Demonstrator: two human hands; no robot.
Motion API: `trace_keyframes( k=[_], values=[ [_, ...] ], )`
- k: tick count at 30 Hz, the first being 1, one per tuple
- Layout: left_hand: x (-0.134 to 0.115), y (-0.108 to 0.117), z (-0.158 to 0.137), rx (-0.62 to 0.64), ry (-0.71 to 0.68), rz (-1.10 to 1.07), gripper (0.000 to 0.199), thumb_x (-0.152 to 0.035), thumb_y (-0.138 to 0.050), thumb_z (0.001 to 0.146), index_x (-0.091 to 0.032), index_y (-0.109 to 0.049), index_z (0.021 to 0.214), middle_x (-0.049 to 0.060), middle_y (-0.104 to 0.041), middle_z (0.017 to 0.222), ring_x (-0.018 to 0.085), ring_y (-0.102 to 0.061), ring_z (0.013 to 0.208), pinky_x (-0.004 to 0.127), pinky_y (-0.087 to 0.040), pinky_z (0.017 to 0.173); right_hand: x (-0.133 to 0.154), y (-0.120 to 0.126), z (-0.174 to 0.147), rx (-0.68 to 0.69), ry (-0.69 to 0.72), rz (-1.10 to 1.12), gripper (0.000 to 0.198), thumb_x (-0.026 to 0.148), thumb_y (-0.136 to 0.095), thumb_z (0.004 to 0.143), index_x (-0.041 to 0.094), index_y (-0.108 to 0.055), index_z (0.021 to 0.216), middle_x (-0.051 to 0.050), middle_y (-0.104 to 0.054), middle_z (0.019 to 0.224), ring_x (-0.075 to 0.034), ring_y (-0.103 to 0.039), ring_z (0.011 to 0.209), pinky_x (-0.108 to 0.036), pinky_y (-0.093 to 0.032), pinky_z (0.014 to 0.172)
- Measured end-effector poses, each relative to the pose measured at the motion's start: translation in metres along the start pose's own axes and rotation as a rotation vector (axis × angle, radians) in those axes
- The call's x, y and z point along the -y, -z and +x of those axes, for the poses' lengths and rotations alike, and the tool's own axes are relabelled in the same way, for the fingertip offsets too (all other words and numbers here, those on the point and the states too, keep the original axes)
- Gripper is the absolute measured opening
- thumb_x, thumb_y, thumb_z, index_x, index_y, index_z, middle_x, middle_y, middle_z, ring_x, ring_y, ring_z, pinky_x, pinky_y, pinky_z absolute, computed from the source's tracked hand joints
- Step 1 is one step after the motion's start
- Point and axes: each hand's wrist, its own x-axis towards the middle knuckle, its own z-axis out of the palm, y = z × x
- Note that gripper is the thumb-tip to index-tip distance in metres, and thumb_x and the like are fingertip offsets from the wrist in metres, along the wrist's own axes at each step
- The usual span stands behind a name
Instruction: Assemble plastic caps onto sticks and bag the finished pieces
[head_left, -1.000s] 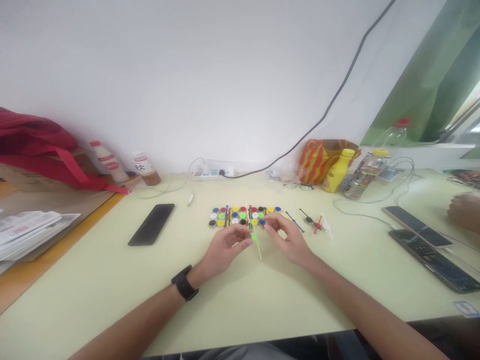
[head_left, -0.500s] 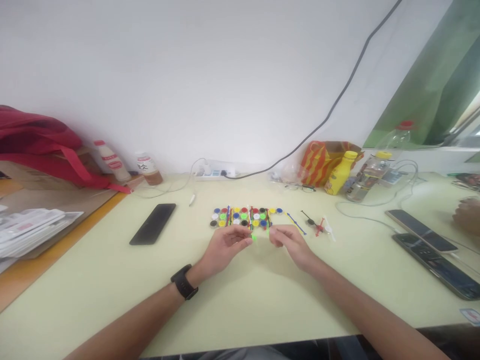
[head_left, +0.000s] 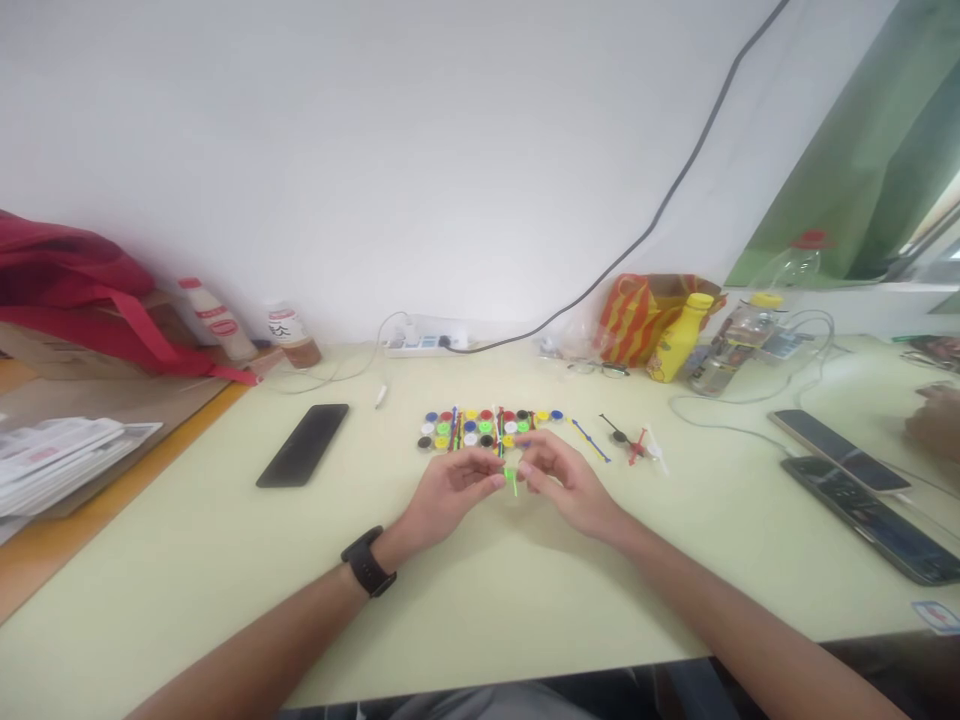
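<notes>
My left hand (head_left: 454,490) pinches a small green piece (head_left: 510,475) just above the table in front of me. My right hand (head_left: 570,480) has its curled fingers and thumb at that piece's right side, where a thin light-green stick (head_left: 515,489) shows; its exact grip is partly hidden. Behind the hands lie rows of small coloured discs (head_left: 471,428), with bundles of thin coloured sticks (head_left: 454,428) between them. To their right rest a blue-and-yellow stick (head_left: 591,440) and black (head_left: 619,437), red (head_left: 638,447) and white (head_left: 656,451) pieces, each with a stick.
A black phone (head_left: 304,445) lies at left; two more phones (head_left: 870,520) lie at right with cables. Along the wall stand bottles (head_left: 681,340), a striped bag (head_left: 630,320) and a power strip (head_left: 416,345). Another person's hand (head_left: 934,418) shows at the right edge.
My right hand has moved left toward my left hand, bringing the light-green stick to the small green piece. My left hand has stayed nearly in place.
</notes>
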Motion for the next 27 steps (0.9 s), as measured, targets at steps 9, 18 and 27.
trace_keyframes(
  k=[9,18,27],
  values=[
    [0.002,0.002,0.0,-0.024,-0.01,0.032,0.021,-0.032,-0.078,0.086,-0.017,-0.072,0.099,0.007,-0.072,0.097,0.019,-0.067,0.09,0.033,-0.058,0.085,-0.006,0.008,0.001,0.07,-0.072,0.017,0.069,0.059,-0.033,0.104,0.02,-0.042,0.048,0.001,-0.037,0.054,-0.013,-0.034,0.053,-0.032,-0.032,0.059],
    [0.001,0.001,0.0,-0.011,-0.007,0.059,0.022,-0.033,-0.077,0.086,-0.016,-0.072,0.1,0.008,-0.072,0.097,0.02,-0.067,0.09,0.034,-0.057,0.085,0.001,0.002,0.003,0.029,-0.072,0.158,0.037,0.051,-0.077,0.083,0.022,-0.054,0.086,0.003,-0.054,0.074,-0.013,-0.047,0.064,-0.026,-0.04,0.059],
    [0.003,0.001,-0.001,0.021,-0.014,0.041,0.022,-0.034,-0.074,0.089,-0.016,-0.071,0.103,0.009,-0.073,0.099,0.021,-0.067,0.093,0.036,-0.056,0.088,0.0,-0.003,0.0,0.061,-0.009,-0.099,0.026,0.047,-0.064,0.094,0.022,-0.06,0.096,0.0,-0.059,0.082,-0.015,-0.055,0.073,-0.029,-0.045,0.068]
  ],
)
